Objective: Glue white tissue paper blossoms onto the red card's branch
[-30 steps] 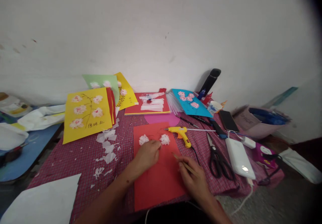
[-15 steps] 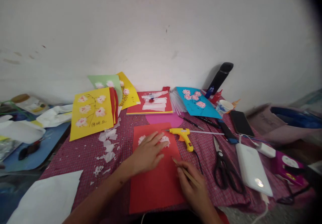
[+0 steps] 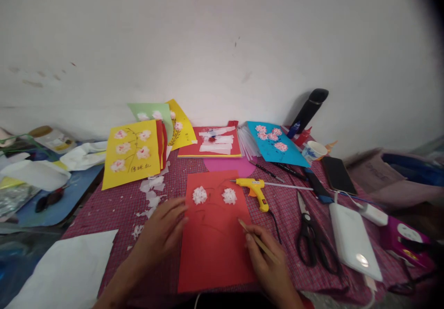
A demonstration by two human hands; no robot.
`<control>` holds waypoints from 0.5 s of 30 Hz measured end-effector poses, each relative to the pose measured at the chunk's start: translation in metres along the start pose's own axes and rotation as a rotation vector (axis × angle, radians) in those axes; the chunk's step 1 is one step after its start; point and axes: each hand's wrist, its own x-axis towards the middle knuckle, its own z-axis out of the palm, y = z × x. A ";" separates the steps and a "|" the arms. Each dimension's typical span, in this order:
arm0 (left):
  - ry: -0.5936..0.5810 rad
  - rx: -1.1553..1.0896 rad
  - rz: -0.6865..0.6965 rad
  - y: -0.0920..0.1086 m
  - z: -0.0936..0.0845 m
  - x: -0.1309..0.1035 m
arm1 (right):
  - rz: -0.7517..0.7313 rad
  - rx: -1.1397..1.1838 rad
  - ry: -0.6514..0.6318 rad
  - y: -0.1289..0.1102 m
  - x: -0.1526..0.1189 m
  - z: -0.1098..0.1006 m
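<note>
A red sheet of paper (image 3: 215, 258) lies in front of me with two white crinkled paper flowers, a left one (image 3: 200, 195) and a right one (image 3: 229, 196), near its top. Faint dark curved strokes run around and below them. My left hand (image 3: 161, 232) is at the sheet's left edge, blurred, its fingers stretched out and holding nothing. Over the lower right of the sheet, my right hand (image 3: 267, 253) grips a thin tan-handled paintbrush (image 3: 256, 239), its dark tip pointing up and left. Beyond the sheet's upper right corner rests a yellow glue gun (image 3: 256, 191).
Scissors (image 3: 310, 235) and a white power bank (image 3: 355, 239) lie to the right. Flower cards, one yellow (image 3: 133, 156) and one blue (image 3: 275, 142), stand at the back. Paper scraps (image 3: 152, 186) and a white sheet (image 3: 69, 267) are on the left.
My left hand has drawn back left and down off the flowers, uncovering both of them and the dark strokes. My right hand still holds the paintbrush in nearly the same place.
</note>
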 end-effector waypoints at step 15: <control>0.091 0.130 -0.177 -0.035 0.015 -0.109 | -0.212 -0.279 -0.056 0.007 0.003 -0.004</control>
